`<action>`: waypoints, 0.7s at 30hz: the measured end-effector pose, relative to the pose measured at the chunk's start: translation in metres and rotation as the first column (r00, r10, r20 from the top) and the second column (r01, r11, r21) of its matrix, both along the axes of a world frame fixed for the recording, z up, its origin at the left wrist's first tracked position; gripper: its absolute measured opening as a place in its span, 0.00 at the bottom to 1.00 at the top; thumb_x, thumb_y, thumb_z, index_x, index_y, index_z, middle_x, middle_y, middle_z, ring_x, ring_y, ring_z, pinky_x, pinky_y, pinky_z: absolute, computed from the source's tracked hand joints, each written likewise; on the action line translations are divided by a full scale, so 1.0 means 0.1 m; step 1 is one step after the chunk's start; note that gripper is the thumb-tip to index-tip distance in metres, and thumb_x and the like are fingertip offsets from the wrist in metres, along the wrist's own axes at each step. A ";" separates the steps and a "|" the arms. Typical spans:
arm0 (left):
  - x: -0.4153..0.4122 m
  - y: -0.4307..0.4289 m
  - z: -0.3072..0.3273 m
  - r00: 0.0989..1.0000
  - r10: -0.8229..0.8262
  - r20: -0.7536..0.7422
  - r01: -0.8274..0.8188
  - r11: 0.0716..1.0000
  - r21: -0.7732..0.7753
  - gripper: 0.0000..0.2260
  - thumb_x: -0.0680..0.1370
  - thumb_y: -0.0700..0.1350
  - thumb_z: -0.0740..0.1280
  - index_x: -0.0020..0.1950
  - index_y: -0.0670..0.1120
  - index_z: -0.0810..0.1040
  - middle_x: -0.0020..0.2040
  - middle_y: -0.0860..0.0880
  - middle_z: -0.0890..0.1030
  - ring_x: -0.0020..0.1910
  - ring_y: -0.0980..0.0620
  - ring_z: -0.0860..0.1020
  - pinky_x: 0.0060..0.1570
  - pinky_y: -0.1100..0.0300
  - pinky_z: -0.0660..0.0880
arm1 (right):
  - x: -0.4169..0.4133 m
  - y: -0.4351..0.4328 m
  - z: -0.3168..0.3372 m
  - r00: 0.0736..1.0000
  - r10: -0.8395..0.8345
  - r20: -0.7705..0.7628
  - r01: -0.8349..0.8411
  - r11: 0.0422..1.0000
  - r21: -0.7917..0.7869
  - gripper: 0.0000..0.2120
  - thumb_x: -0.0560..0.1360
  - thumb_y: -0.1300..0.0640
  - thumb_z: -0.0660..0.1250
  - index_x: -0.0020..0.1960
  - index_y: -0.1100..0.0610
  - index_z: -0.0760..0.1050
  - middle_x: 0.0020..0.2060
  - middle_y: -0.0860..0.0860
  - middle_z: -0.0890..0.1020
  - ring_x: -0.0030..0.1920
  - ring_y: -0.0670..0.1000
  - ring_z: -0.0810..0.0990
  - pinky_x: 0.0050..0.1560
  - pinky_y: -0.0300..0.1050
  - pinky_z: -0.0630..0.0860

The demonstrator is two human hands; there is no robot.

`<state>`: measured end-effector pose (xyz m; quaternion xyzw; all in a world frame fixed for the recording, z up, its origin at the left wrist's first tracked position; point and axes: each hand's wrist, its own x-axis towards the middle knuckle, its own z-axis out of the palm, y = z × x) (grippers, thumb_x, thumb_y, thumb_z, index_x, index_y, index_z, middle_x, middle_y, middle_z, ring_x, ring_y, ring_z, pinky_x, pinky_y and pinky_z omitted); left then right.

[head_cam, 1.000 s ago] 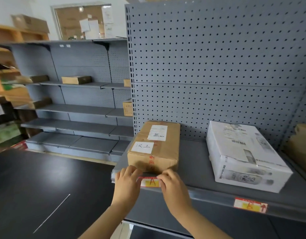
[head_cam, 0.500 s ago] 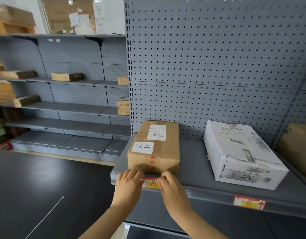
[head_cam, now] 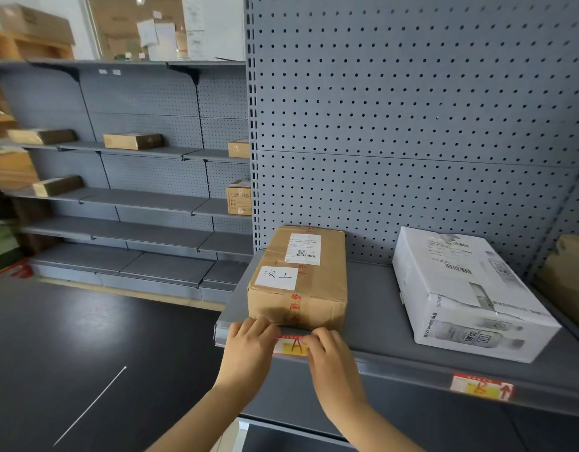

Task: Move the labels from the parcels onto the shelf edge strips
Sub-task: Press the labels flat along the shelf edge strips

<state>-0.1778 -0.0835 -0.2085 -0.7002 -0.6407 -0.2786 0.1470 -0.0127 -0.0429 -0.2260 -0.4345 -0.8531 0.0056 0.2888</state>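
A brown cardboard parcel [head_cam: 301, 275] with a white handwritten sticker stands at the left end of the grey shelf [head_cam: 373, 308]. Below it, a red and yellow label [head_cam: 291, 345] lies on the shelf edge strip [head_cam: 405, 370]. My left hand [head_cam: 249, 347] presses the label's left end and my right hand [head_cam: 330, 357] presses its right end, fingers flat on the strip. A white parcel [head_cam: 467, 291] sits to the right, with a second red and yellow label [head_cam: 482, 388] stuck on the strip below it.
A brown parcel [head_cam: 571, 278] shows at the right edge of the shelf. The pegboard back wall [head_cam: 412, 125] rises behind. More grey shelves [head_cam: 135, 197] with small boxes stand to the left, across a dark floor [head_cam: 70, 353].
Both hands stay on the label against the strip, shifting only slightly. The camera view has drifted a little to the right and down.
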 end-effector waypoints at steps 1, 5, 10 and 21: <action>0.00 0.00 0.00 1.000 -0.009 -0.006 0.009 1.000 0.003 0.13 0.65 0.35 0.75 0.41 0.50 0.77 0.39 0.52 0.78 0.37 0.48 0.75 0.36 0.57 0.67 | 0.00 0.00 0.01 1.000 -0.013 0.003 0.013 1.000 0.016 0.18 0.58 0.64 0.80 0.45 0.53 0.80 0.40 0.48 0.79 0.38 0.50 0.77 0.34 0.41 0.76; 0.01 -0.01 0.00 1.000 -0.024 -0.005 0.024 1.000 0.002 0.12 0.66 0.37 0.75 0.41 0.50 0.77 0.39 0.53 0.78 0.37 0.49 0.75 0.36 0.57 0.68 | -0.02 -0.02 0.01 1.000 -0.030 0.003 0.030 0.999 0.031 0.19 0.58 0.64 0.80 0.45 0.52 0.79 0.41 0.47 0.79 0.39 0.49 0.76 0.36 0.40 0.76; 0.02 0.02 0.06 1.000 -0.004 -0.004 0.003 1.000 -0.030 0.12 0.65 0.40 0.78 0.38 0.50 0.76 0.36 0.53 0.77 0.34 0.49 0.75 0.35 0.57 0.68 | -0.03 -0.04 0.03 0.999 -0.048 0.003 0.048 0.998 0.042 0.22 0.56 0.64 0.81 0.45 0.52 0.78 0.42 0.47 0.79 0.39 0.49 0.75 0.35 0.39 0.76; -0.05 0.08 0.10 0.996 -0.018 -0.083 0.008 0.992 -0.123 0.14 0.61 0.37 0.78 0.35 0.51 0.76 0.35 0.53 0.76 0.33 0.50 0.73 0.34 0.59 0.66 | -0.04 -0.05 0.08 0.995 -0.081 0.058 0.077 0.994 0.073 0.18 0.58 0.64 0.80 0.42 0.52 0.78 0.40 0.48 0.78 0.38 0.50 0.75 0.35 0.41 0.75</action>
